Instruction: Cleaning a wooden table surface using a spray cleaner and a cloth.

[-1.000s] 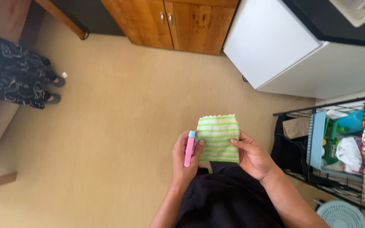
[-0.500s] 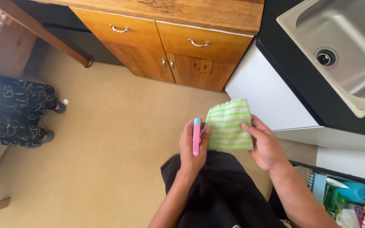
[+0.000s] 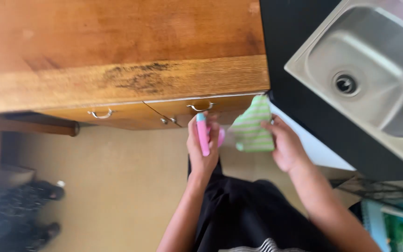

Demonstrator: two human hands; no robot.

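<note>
The left hand (image 3: 203,151) has its grip closed around a slim pink tube with a pale blue cap (image 3: 202,134), held upright with the cap at the top, while the right hand (image 3: 287,148) pinches the right edge of a green and white striped cloth (image 3: 253,128) between thumb and fingers. Tube and cloth sit near each other in front of the person's dark clothing, above the beige floor (image 3: 122,186) and just below the front edge of the wooden desk (image 3: 117,60). Two drawers with metal handles (image 3: 200,107) show under that edge. To the right, a steel sink (image 3: 374,74) is set in a black counter, well apart from both hands
</note>
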